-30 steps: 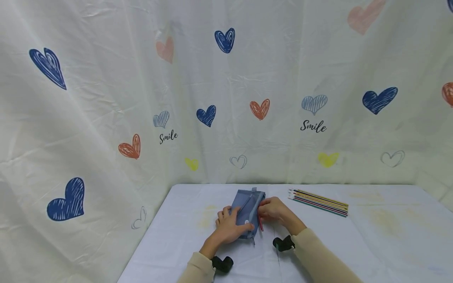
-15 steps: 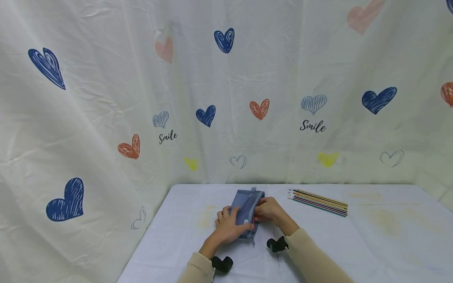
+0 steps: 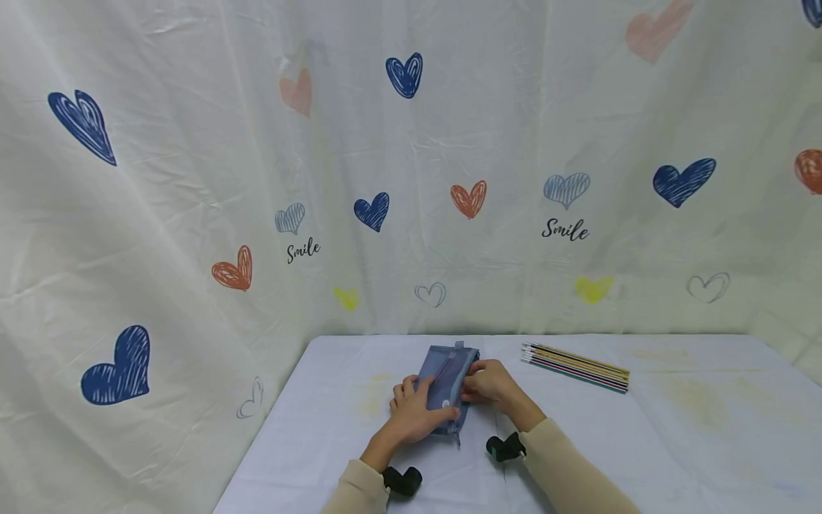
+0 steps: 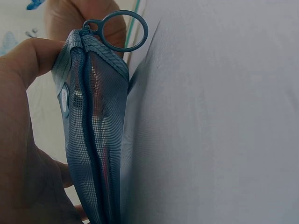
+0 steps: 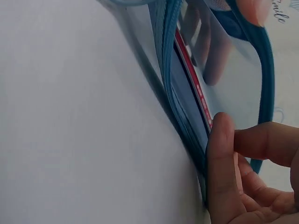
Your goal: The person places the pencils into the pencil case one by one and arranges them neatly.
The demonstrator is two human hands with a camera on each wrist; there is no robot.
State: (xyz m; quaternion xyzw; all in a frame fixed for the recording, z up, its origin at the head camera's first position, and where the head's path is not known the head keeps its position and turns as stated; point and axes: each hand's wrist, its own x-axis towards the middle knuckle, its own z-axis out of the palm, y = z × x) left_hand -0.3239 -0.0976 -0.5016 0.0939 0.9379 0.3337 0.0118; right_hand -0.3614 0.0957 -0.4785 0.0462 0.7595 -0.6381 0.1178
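Gripping the blue mesh zip pouch point(image 3: 447, 373) on the white-covered table point(image 3: 681, 446), your left hand point(image 3: 412, 414) curves its spread fingers and thumb across it. Inside lies a red pencil point(image 5: 196, 84); at the unzipped mouth, your right hand point(image 3: 493, 384) pinches its end between thumb and forefinger. Farther right, loose pencils point(image 3: 576, 368) lie side by side.

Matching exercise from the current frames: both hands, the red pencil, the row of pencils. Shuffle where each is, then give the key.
Column 1
1. Left hand
2. Right hand
3. Red pencil
4. Row of pencils

Column 2
A. Lying on the white cloth, apart from both hands
B. Lying inside the blue pouch
C. Resting across the pouch's upper face
D. At the pouch's open right edge

Pairs: 1-C, 2-D, 3-B, 4-A
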